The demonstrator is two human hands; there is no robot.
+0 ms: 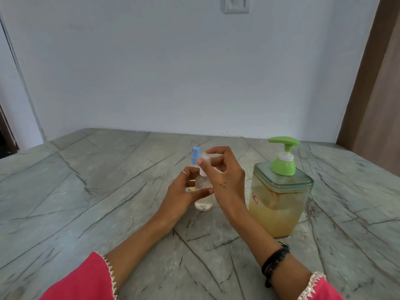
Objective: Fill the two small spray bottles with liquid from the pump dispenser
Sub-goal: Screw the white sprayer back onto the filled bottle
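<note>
Left hand [184,191] is gripping the upright clear spray bottle [203,198] on the marble table [86,191], long axis vertical, right hand [223,169] is pinching its clear cap [205,157], nozzle end pointing up.

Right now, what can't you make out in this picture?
- Head view: the blue-capped bottle is mostly hidden behind the hands; its fill level cannot be seen.
- The clear bottle's top is blurred and covered by the right hand.
- The dispenser's red label is too small to read.

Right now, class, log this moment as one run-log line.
left hand: holds clear bottle | right hand: pinches its cap | pump dispenser: untouched
</note>
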